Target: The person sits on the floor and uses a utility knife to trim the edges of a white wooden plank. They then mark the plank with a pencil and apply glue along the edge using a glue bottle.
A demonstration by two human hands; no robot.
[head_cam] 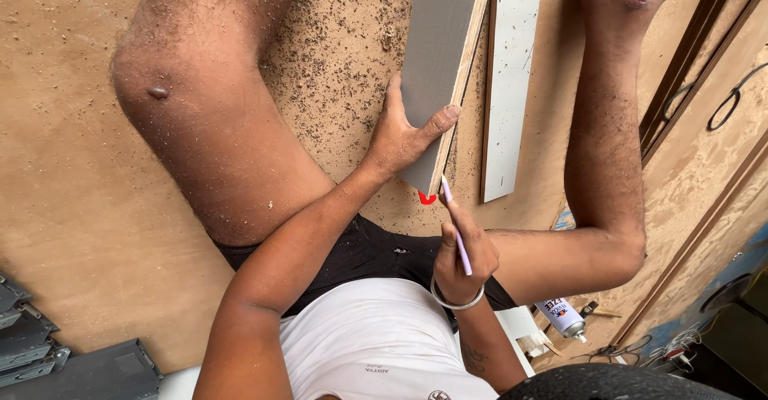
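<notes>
I sit on a sawdust-strewn brown board floor (72, 176), legs spread, and my left hand (400, 140) wraps around the near end of a long grey laminated plank (440, 48). The thumb lies flat across its smooth matte face and the fingers curl behind, out of sight, so the grip is closed on the plank. The plank stands on edge, tilted, and its pale raw wood edge (468, 56) runs along the right side.

My right hand (464, 260) is pinched shut on a slim lilac pencil (458, 228), whose tip sits at the plank's near corner, just beside a small red piece (426, 198) below that corner. A plain silver bangle (456, 300) circles that wrist.

Just to the right of the plank lies a second flat strip (512, 72), pale grey and speckled with dust, resting on the floor between my knees. Coarse shavings cling to both legs. At the lower left sit dark grey metal fittings (72, 368) with folded edges. Near my right knee lies a spray can (564, 318) with a white cap, beside loose wires.
</notes>
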